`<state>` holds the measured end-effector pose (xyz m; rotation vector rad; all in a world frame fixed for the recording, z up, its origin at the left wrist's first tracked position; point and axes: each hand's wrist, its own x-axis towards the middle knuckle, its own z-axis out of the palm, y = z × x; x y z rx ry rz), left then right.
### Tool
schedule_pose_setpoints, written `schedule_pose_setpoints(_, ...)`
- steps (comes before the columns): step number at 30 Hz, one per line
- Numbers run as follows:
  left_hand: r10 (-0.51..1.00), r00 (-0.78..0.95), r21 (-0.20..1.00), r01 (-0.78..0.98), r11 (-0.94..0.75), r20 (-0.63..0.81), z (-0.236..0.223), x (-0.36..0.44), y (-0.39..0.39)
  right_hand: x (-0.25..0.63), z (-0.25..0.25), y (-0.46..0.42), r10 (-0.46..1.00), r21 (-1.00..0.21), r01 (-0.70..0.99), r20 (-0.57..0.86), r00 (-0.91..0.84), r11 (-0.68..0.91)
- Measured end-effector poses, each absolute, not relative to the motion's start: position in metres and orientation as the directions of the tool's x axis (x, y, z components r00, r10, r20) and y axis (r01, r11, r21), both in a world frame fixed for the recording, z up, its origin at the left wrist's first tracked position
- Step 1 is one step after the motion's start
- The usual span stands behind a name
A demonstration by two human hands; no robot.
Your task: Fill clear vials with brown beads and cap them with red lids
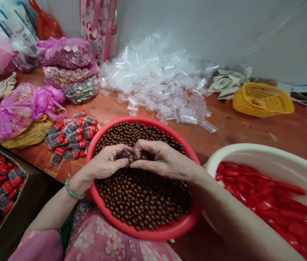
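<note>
1. Over the red tub (97,145) of brown balls (142,203), both hands are working at a small dark item (125,153), perhaps a clear case with balls inside; the blur and the fingers are hiding its exact form.
2. The left hand (106,162) is pinching it between thumb and fingers from the 9 o'clock side. The right hand (163,159) is curling its fingers narrowly at the 3 o'clock side; whether they are gripping it, I cannot tell. One ball is showing where the hands are meeting.
3. The handling seems to be at a close fingertip stage; any further move is calling for a steady left pinch and small right-finger motions.
4. From the tub's centre, clear cases (159,90) are lying heaped at 12 o'clock, red-capped packs (73,135) at 10, and an open carton (33,203) of similar packs at 9. A white tub (265,154) is holding red pieces (273,203) at 3, a yellow basket (262,105) sitting at 2.
5. The right forearm (224,206) is crossing in front of the white tub, partly blocking it; the tub's rim is standing around the balls.
</note>
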<state>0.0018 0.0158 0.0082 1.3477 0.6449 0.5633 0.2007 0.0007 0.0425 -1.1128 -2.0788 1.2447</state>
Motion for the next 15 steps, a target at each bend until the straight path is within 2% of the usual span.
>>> schedule_pose_setpoints(6,0.706,0.693,0.978,-0.01,0.206,-0.142,0.013,0.003,0.016,0.209,0.047,-0.006,0.844,-0.871,0.434,-0.043,-0.535,0.23)
schedule_pose_setpoints(10,0.711,0.682,0.949,-0.079,0.304,-0.171,0.014,0.004,0.017,0.225,0.059,-0.021,0.879,-0.841,0.477,-0.003,-0.476,0.256)
schedule_pose_setpoints(13,0.711,0.678,0.922,-0.126,0.365,-0.188,0.011,0.005,0.019,0.254,0.065,-0.046,0.939,-0.747,0.615,0.036,-0.341,0.252)
schedule_pose_setpoints(15,0.703,0.684,0.895,-0.172,0.412,-0.193,0.009,0.004,0.02,0.281,0.062,-0.067,0.979,-0.641,0.744,0.063,-0.195,0.19)
